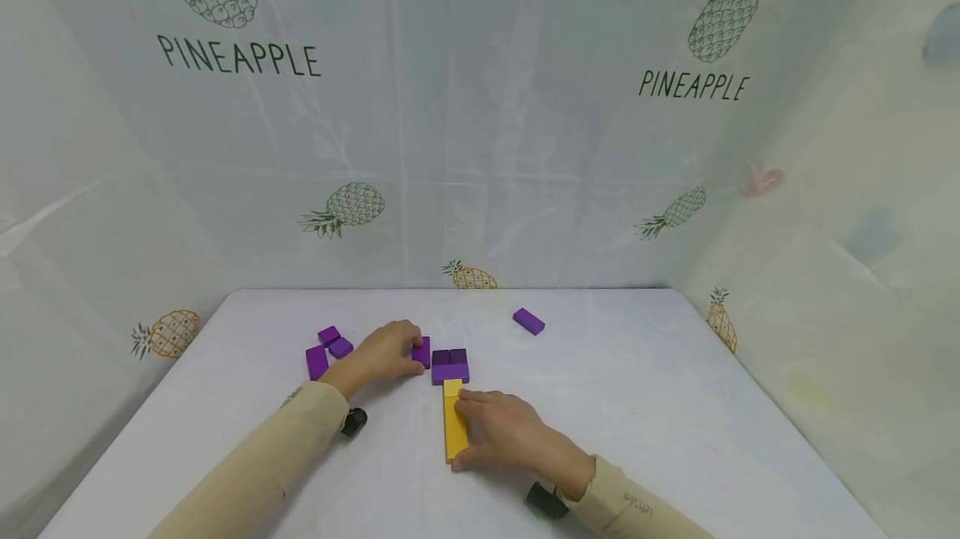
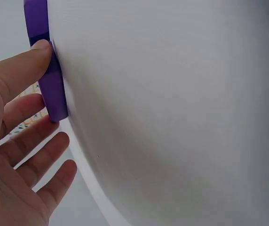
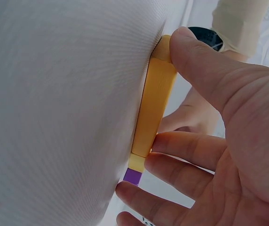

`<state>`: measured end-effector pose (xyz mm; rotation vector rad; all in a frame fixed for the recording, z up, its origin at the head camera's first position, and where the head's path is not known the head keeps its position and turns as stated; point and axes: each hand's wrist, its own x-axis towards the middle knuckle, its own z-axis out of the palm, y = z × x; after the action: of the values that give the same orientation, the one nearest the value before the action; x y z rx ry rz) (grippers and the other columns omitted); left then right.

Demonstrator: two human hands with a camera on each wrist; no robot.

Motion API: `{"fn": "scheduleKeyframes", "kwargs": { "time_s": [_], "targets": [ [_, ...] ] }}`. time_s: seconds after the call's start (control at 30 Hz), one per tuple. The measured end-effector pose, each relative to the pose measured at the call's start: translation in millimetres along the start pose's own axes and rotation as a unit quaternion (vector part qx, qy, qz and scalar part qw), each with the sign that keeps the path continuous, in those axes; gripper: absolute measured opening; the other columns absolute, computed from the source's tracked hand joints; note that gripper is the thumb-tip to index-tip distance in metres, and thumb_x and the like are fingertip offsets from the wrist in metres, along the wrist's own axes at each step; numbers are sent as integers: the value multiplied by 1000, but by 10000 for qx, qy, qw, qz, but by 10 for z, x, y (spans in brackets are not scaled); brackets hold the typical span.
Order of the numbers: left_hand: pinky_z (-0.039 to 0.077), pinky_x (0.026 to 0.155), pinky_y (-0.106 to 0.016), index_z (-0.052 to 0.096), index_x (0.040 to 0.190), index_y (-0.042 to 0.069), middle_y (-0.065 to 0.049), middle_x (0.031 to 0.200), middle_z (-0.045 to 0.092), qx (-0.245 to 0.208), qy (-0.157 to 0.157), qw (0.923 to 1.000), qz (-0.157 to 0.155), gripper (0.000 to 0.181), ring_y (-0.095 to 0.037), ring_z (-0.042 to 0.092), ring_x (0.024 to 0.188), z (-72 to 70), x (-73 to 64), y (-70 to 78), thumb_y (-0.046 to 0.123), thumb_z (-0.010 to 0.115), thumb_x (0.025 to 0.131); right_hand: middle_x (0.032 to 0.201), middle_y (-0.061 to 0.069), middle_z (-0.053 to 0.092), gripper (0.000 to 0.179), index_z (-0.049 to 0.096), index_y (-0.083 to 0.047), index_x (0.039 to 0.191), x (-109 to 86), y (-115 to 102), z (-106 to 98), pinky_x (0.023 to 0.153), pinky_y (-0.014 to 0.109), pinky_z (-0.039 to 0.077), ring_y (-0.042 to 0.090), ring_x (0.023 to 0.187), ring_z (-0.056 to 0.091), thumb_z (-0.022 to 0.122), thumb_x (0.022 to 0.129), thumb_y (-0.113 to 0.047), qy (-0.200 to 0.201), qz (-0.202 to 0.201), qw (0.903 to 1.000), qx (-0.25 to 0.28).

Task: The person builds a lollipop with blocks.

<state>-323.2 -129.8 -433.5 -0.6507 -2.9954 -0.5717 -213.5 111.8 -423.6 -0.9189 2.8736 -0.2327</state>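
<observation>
My left hand (image 1: 386, 352) pinches a purple block (image 1: 424, 352) between thumb and fingers, flat on the table. In the left wrist view the thumb presses on this purple block (image 2: 55, 94). Just right of it lies a purple block (image 1: 450, 373) with two darker purple squares (image 1: 449, 356) along its far side. A long yellow block (image 1: 454, 431) with a paler yellow piece (image 1: 452, 388) at its far end stretches toward me, its far end by the purple group. Around it, my right hand (image 1: 510, 432) has the thumb at the near end and fingertips at the far part.
Several loose purple blocks (image 1: 317, 362) lie left of my left forearm. Another purple block (image 1: 528, 321) lies apart near the back of the white table (image 1: 675, 406). A pineapple-printed cloth (image 1: 465, 106) hangs behind the table.
</observation>
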Motion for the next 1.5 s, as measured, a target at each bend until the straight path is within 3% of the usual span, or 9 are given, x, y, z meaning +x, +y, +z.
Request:
{"fn": "scheduleKeyframes", "kwargs": {
  "time_s": [0.57, 1.5],
  "targets": [
    [46, 94, -37, 62, 99, 16, 3, 103, 59, -7, -65, 10000, 19, 34, -16, 55, 97, 50, 36, -9, 32, 81, 75, 143, -3, 47, 81, 56, -20, 134, 7, 6, 9, 100, 44, 43, 22, 126, 48, 68, 71, -68, 50, -47, 10000, -47],
    [47, 86, -36, 60, 97, 15, 3, 100, 58, -116, -102, 9999, 70, 33, -15, 52, 88, 0, 4, 46, 28, 82, 75, 144, -4, 45, 82, 54, -20, 136, 16, 17, 23, 100, 43, 43, 21, 127, 48, 67, 71, -69, -17, -38, 9999, 99]
  ]
}}
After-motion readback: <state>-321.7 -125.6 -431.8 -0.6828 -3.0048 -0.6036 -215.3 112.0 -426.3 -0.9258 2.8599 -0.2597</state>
